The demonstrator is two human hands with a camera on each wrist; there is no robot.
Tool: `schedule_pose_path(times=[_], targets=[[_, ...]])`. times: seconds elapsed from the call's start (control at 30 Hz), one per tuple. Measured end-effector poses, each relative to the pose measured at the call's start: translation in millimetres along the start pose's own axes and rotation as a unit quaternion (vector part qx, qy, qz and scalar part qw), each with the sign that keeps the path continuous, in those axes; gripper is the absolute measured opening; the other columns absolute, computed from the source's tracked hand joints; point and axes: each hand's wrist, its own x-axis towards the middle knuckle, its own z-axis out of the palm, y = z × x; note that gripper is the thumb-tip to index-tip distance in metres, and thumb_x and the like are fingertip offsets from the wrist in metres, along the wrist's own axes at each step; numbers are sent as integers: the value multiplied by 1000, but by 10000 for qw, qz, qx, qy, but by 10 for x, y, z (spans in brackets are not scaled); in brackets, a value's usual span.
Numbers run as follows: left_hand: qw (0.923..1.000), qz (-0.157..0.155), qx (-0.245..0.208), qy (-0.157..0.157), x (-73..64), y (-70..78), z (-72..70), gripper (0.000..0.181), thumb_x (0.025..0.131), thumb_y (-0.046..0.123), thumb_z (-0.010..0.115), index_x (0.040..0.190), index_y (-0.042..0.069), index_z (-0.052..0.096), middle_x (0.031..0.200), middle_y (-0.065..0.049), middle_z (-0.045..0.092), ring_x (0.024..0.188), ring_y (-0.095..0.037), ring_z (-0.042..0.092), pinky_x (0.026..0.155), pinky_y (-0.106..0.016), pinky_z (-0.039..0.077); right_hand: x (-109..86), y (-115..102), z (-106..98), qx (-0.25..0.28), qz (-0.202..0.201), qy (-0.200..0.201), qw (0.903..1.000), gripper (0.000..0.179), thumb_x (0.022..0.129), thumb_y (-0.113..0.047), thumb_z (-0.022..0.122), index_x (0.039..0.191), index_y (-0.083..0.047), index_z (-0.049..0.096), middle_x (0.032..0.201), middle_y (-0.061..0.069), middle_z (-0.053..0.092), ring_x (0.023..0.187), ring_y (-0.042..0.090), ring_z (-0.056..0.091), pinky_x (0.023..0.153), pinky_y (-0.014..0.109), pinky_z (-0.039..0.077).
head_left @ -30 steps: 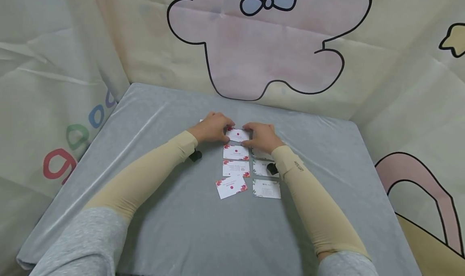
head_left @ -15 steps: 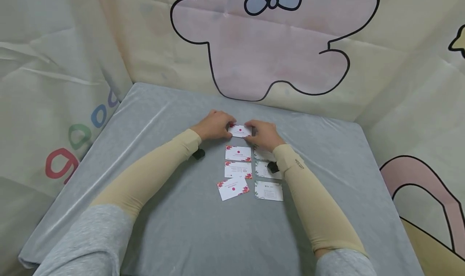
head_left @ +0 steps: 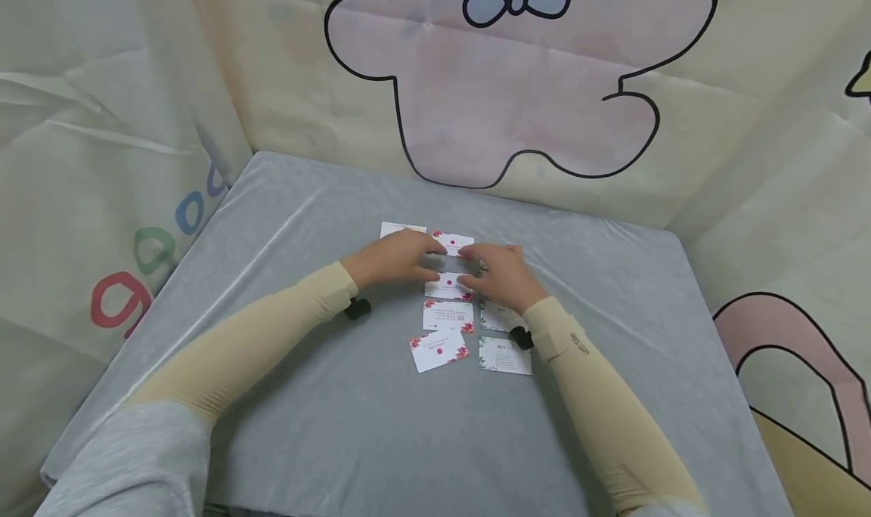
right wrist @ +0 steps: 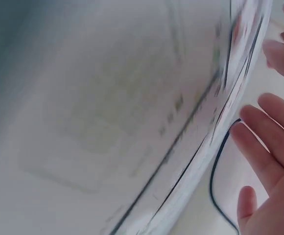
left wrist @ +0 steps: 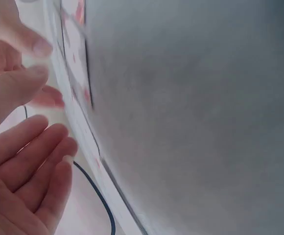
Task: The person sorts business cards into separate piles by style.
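A column of white cards with red flower corners runs down the middle of the table in the head view. Its farthest card [head_left: 454,243] lies just beyond the fingers of both hands. My left hand [head_left: 393,258] is at the left end of the second card [head_left: 449,289], with fingers and thumb spread loosely. Facing it, my right hand [head_left: 505,277] is at that card's right end, its fingers also loose. Both wrist views show the fingers gently bent and apart, above the cards. Another flowered card [head_left: 447,316] follows nearer, then a tilted card [head_left: 438,350].
To the right stands a column of green-leaf cards, including a near card [head_left: 505,355] and a card [head_left: 500,317] partly under the right wrist. A white card [head_left: 403,228] lies behind the left hand. Grey cloth covers the table [head_left: 354,426]; a printed curtain [head_left: 517,109] hangs behind.
Both hands held the farthest flowered card by its ends and slid it away from the second card. They have let go and drawn back to the second card, uncovering the white card at back left.
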Motion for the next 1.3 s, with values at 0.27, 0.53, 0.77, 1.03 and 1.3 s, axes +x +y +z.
schedule_pose_path(times=[0.27,0.53,0.77,1.03,1.3], targets=[[9994,342,80,-60,-200,57,102,52,89,30,91,133,9,74,124,-2,77,114,-18,69,107,-39,54,-224,-94,40,-416,-368,-65,9984,58,91,-35,89,141,-13,70,141,5,74,134,24,68,117,60,24],[9991,322,275,-43,-167,48,179,47,92,30,87,132,10,74,119,-1,76,109,-17,66,105,-37,54,-213,-105,64,-378,-264,17,9989,54,91,-31,89,139,-13,71,139,6,75,133,26,68,116,61,24],[9986,337,408,15,-144,117,141,30,91,25,87,113,9,74,93,-3,69,87,-18,57,85,-36,50,-202,-93,74,-385,-228,-68,9990,57,92,-34,87,143,-14,69,142,5,73,136,24,66,115,60,24],[9989,131,415,179,-96,96,130,32,91,21,82,119,10,74,101,-3,69,95,-20,58,90,-38,50,-144,-61,49,-231,-147,-76,9996,59,93,-34,87,144,-13,68,144,7,71,139,27,63,119,62,21],[9957,-169,855,312,204,-34,25,45,94,27,81,134,10,71,107,-2,69,99,-20,60,91,-41,53,143,43,-41,-229,52,191,9995,57,97,-33,83,147,-13,65,149,7,69,142,27,62,116,58,26]])
